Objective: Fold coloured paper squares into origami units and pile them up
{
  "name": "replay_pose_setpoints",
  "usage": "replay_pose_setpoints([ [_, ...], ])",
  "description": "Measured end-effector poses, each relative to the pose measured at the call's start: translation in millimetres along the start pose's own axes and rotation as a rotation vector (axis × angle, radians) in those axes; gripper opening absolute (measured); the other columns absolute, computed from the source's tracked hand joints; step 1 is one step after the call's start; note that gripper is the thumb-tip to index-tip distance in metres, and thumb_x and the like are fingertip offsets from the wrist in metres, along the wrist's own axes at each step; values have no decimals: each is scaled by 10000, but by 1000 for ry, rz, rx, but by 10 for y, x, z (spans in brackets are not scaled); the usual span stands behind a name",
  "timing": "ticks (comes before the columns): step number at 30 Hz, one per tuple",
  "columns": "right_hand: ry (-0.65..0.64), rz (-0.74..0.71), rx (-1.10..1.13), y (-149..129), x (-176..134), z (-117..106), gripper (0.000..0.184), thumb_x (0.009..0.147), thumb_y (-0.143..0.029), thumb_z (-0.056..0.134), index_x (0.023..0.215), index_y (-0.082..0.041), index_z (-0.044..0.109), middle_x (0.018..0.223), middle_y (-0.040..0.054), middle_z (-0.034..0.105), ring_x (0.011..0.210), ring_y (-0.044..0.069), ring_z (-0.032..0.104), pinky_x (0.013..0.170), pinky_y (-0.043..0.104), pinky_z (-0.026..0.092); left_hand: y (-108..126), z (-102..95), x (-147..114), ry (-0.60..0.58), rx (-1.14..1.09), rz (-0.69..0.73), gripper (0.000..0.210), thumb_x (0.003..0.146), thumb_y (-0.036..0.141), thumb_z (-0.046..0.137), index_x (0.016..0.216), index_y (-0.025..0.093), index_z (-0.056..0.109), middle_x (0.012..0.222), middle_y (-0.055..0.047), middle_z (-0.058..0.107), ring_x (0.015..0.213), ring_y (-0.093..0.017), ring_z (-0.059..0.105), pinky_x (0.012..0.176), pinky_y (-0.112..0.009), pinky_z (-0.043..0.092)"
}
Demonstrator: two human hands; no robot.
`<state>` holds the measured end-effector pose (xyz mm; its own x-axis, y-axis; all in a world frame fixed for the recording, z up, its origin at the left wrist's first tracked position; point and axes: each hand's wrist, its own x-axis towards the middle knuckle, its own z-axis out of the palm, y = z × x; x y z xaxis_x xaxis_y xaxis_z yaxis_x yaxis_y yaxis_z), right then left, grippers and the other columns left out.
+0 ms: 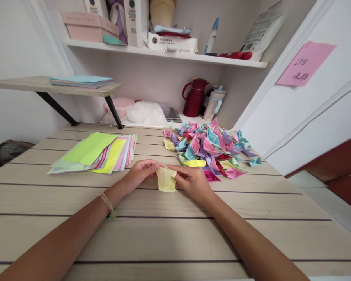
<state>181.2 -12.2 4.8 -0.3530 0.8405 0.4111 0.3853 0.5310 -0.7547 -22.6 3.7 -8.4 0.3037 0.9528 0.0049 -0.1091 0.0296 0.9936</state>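
Observation:
A small piece of folded pale yellow paper [166, 180] is held up between my two hands, just above the table. My left hand [142, 173] pinches its left upper edge between thumb and fingers. At the right edge, my right hand [193, 180] grips it the same way. Part of the paper is hidden behind the fingertips. A heap of folded paper boats [209, 144] in many colours lies beyond my right hand. Left of my left hand, a fanned stack of coloured paper sheets [90, 150] rests on the table, bright green on top.
The slatted wooden table [152, 234] spans the view. A raised wooden shelf [26, 84] at the left bears more blue paper [82, 80]. At the back stand a red jug [195, 97] and a tumbler [215, 103], beside a white plastic bag [146, 113].

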Motion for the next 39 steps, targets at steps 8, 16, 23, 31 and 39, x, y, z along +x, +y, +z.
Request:
replay_pose_setpoints([
  [8,13,-112,30,-25,16,-16,287,779,-158,523,976,-255,708,827,37,718,644,152,617,567,248,450,105,52,-50,-30,-21,-116,279,696,334,685,896,143,659,812,-59,697,727,-163,635,667,-263,478],
  [16,-115,63,256,17,43,-7,205,693,-327,676,820,-172,719,800,58,698,618,140,582,526,234,432,64,0,-21,89,-79,-40,310,647,288,734,877,159,571,763,-29,685,603,-132,624,543,-222,468],
  [23,192,249,372,131,98,-1,263,657,-414,692,673,-153,666,629,36,645,561,139,548,500,241,426,90,24,-31,36,-154,-19,258,634,290,744,801,126,637,747,-42,687,709,-153,643,676,-280,517],
  [31,215,255,519,145,108,10,296,707,-394,661,880,-178,555,546,-30,572,488,114,532,490,233,436,68,39,-19,14,-17,-29,340,568,185,776,865,124,623,873,-57,706,784,-158,650,788,-307,495],
  [39,192,240,463,150,109,19,279,696,-415,663,822,-166,641,743,37,657,610,140,582,555,262,494,63,61,-23,38,-73,130,474,625,141,737,971,217,422,844,-2,660,768,-143,651,706,-267,488],
])
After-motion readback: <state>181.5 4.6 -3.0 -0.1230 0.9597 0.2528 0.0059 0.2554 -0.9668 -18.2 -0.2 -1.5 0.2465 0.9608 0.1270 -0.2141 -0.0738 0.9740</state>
